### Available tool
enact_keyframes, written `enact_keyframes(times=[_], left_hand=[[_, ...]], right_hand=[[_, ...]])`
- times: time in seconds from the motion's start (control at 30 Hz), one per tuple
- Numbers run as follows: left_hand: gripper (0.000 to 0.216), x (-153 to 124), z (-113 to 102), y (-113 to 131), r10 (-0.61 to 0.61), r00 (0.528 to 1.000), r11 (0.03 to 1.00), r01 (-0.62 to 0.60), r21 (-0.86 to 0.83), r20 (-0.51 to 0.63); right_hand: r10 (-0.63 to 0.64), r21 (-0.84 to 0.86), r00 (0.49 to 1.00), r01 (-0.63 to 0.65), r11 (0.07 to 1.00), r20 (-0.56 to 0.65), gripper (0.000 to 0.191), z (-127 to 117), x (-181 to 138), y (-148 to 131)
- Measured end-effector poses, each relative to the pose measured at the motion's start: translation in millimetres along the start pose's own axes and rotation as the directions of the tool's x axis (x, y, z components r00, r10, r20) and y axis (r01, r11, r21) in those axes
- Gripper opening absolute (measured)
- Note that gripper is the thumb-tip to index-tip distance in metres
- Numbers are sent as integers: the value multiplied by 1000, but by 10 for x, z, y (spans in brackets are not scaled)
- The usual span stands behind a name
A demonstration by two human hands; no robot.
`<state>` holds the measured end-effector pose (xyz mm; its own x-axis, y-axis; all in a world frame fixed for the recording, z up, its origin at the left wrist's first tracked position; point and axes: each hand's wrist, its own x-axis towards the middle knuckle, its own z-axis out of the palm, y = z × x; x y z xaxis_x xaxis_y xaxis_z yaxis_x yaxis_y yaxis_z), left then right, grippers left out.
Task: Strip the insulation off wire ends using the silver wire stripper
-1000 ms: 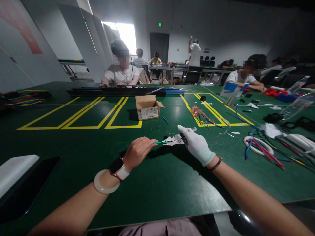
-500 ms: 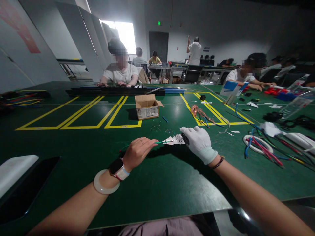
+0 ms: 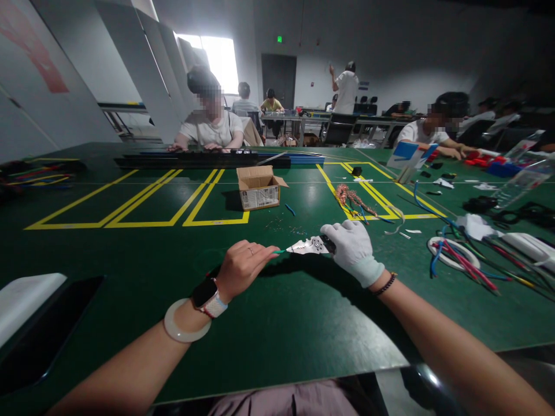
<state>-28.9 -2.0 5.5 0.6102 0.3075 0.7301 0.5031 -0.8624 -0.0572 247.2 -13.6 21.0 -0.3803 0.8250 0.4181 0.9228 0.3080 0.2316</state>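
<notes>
Bare except for a ring, a watch and a bangle, my left hand [image 3: 243, 267] pinches a thin green wire [image 3: 280, 252] near its end. The short end pointing right meets the tip of the wire strippers [image 3: 307, 245]. Whether the jaws are closed on the wire is too small to tell. My right hand [image 3: 352, 248], in a white glove, is wrapped round the black handles of the wire strippers, with the metal jaws pointing left. Both hands are raised a little over the green table [image 3: 277, 323], and their shadows fall on it.
An open cardboard box [image 3: 261, 199] stands beyond my hands, near a short blue wire piece [image 3: 290, 210] and scattered scraps. Bare copper strands [image 3: 347, 196] lie to the right. Coiled cables [image 3: 455, 257] are at far right, a dark tablet-like slab [image 3: 47, 329] at left. A co-worker [image 3: 210, 124] sits opposite.
The wire strippers have shifted slightly, and less green wire shows along their jaws than before. My left hand keeps its pinch in nearly the same place.
</notes>
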Motion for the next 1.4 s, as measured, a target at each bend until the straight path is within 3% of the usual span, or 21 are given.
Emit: enact_keyframes(times=[0.3, 0.63, 0.83, 0.97, 1.4], left_hand=[[19, -2, 3, 12, 6, 1000, 999, -7, 34, 27], [32, 21, 36, 22, -126, 980, 992, 120, 49, 153], [27, 6, 50, 4, -118, 985, 992, 111, 61, 130], [28, 3, 55, 5, -107, 986, 993, 99, 69, 128], [24, -3, 3, -2, -36, 997, 998, 32, 54, 68]], right_hand=[[2, -38, 1000, -2, 999, -8, 33, 66, 7, 29], [131, -88, 981, -119, 989, 141, 50, 211, 0, -48], [183, -9, 958, -185, 983, 221, 58, 191, 23, -86], [202, 49, 956, -217, 975, 213, 64, 172, 25, -91], [111, 89, 982, -126, 988, 156, 54, 208, -22, -27]])
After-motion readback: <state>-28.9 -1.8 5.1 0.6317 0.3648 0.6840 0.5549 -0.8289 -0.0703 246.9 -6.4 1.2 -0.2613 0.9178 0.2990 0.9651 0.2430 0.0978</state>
